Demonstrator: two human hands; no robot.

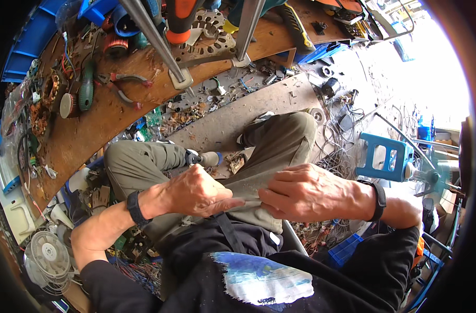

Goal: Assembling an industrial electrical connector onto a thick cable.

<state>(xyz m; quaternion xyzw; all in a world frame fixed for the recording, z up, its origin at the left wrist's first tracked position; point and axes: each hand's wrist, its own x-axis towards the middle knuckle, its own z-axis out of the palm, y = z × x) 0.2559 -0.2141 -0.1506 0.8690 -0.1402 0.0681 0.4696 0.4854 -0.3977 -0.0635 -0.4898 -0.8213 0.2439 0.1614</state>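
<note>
My left hand (199,193) is closed above my lap, its fingers bent and pointing toward the right hand. A black strap (228,233) runs from my waist up to the underside of this hand; whether the fingers grip it I cannot tell. Across a small gap, my right hand (299,193) is curled with thumb and fingertips pressed together. Anything inside either hand is hidden or too small to make out. Both wrists wear dark bands. Below the hands are my khaki trousers (269,141) and a black shirt (196,281).
A wooden bench (118,122) carries pliers (124,86), a green-handled screwdriver (86,86), copper coils and an upright metal frame (246,31). Cables and scraps litter the floor. A blue stool (372,156) and a fan (436,177) are at right, another fan (49,254) at lower left.
</note>
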